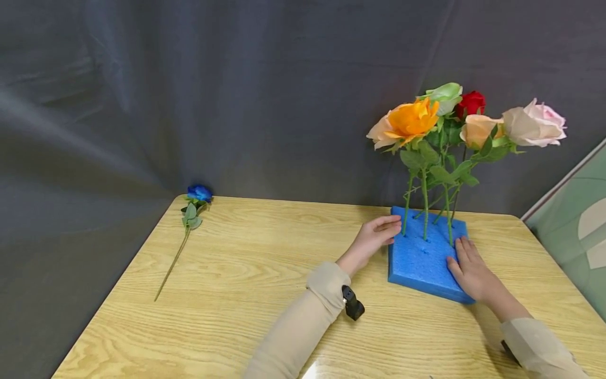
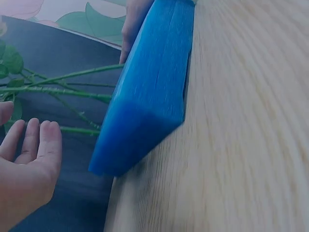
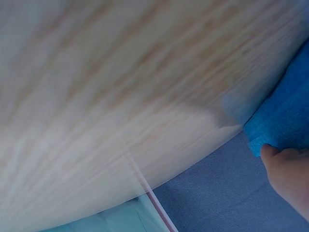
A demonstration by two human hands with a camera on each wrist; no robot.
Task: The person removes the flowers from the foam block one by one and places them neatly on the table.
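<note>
A blue foam block [image 1: 416, 268] lies on the table's right part, with several artificial flowers standing upright in it. Their heads include an orange flower [image 1: 414, 121], a red rose [image 1: 471, 103], a green-white rose [image 1: 445, 97], a peach rose [image 1: 477, 130] and a pale pink rose [image 1: 535, 125]. My left hand [image 1: 371, 239] is at the block's left edge by the nearest stem; its fingers are loosely extended and grip nothing in the left wrist view. Flat along the block's right edge rests my right hand [image 1: 473, 271], fingers straight.
A blue rose [image 1: 200, 193] with a long stem lies at the far left of the wooden table [image 1: 246, 252]. Dark cloth [image 1: 284, 105] hangs behind the table. A green patterned panel [image 1: 577, 221] stands at the right.
</note>
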